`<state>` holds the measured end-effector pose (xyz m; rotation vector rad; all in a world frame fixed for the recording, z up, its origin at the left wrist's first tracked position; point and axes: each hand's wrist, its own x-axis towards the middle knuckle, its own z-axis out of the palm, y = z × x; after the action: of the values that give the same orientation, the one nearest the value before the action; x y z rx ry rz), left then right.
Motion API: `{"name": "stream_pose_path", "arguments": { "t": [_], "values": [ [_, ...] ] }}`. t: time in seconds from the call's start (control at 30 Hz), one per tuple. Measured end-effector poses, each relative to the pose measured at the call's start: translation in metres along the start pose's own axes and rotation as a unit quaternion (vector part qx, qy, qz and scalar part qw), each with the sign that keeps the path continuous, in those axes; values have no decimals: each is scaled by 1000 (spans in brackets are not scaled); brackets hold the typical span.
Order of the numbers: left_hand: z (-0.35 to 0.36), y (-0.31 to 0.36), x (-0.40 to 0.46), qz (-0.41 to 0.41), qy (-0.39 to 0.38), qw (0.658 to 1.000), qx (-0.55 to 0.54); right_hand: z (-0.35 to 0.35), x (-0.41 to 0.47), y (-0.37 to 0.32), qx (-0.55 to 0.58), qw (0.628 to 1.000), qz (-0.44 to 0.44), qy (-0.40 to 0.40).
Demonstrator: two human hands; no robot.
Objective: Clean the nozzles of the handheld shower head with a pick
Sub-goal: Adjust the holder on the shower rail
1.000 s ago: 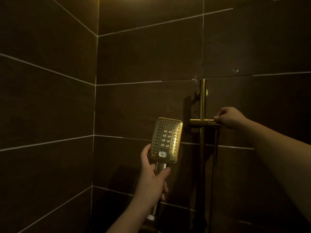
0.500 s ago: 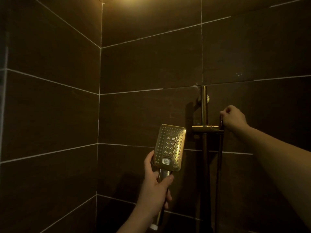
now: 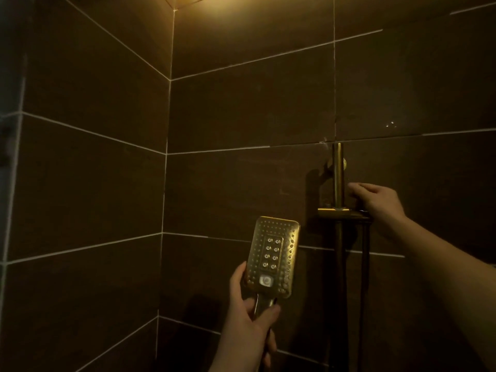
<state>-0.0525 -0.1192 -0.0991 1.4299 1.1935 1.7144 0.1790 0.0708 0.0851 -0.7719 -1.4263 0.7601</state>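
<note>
Left hand (image 3: pixel 251 316) grips the shower head (image 3: pixel 272 257) handle; right hand (image 3: pixel 377 201), fingers loosely spread at three o'clock, holds nothing, so the hose (image 3: pixel 365 277) could snag.

Gold fittings against dark brown tile

My shower head (image 3: pixel 272 257) is gold, dotted with rows of small nozzles; the rail (image 3: pixel 337 175) is gold too. The wall tiles (image 3: pixel 241 114) are dark brown with pale grout lines.

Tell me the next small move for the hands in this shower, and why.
Probably bring the right hand away from the gold slider bracket on the vertical gold rail and fetch a pick. The left hand already grips the handle of the rectangular gold shower head, off the bracket, nozzle face toward the camera. No pick is in view, and the right hand shows nothing in it.
</note>
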Motion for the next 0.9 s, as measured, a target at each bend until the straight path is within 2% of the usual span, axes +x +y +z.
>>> {"name": "stream_pose_path", "arguments": {
  "t": [0.17,0.33,0.47,0.6,0.7,0.8,0.9],
  "values": [
    [3,-1,-1,21,-6,1000,14,-3,-8,6,-51,996,-34,-58],
    [6,-3,-4,14,-19,1000,15,0,-7,0,-106,990,-90,-23],
    [-1,0,-7,11,-26,999,27,3,-2,-9,-149,981,-109,-59],
    [-9,2,-10,10,-21,999,27,-7,2,-17,-185,974,-121,45],
    [-14,5,-11,10,-11,1000,16,-13,-4,-24,-202,967,-138,76],
    [-17,3,-10,12,-2,1000,9,-8,-23,-29,-224,959,-165,45],
    [-18,-5,-10,7,11,1000,10,1,-53,-31,-242,952,-185,-30]
  ]
}}
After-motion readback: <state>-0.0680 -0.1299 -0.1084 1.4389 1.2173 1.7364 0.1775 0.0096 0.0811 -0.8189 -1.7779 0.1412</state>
